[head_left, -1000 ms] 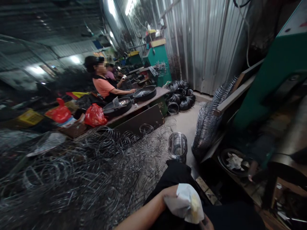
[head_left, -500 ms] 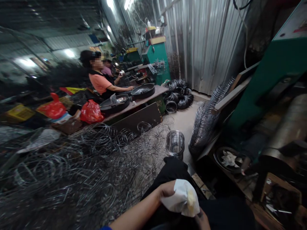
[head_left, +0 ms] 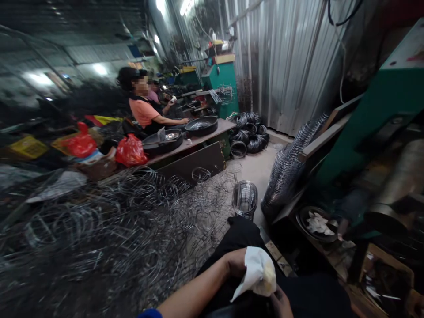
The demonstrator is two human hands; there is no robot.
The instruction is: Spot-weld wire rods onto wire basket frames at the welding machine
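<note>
Above my lap, a white paper wrapper (head_left: 253, 265) is held around a soft-looking pale yellow lump (head_left: 269, 279), whose kind I cannot make out. My left hand (head_left: 236, 263) is closed on the wrapper from the left, its fingers mostly hidden behind the paper. At the lower right of the bundle, my right hand (head_left: 281, 301) grips its bottom edge between thumb and fingers, partly cut off by the frame. Both hands rest close to my dark trousers (head_left: 236, 234).
Tangled wire frames (head_left: 132, 238) cover the floor at left. A stack of wire rings (head_left: 244, 198) stands ahead, with a tall wire stack (head_left: 286, 163) beside the green machine (head_left: 364, 119). Across a bench (head_left: 212, 137) with black pans sits a person (head_left: 144, 112) in orange.
The view has shifted slightly, moving the scene a little to the right. The left side of the paper now hangs down more loosely, and more of the yellow lump shows.
</note>
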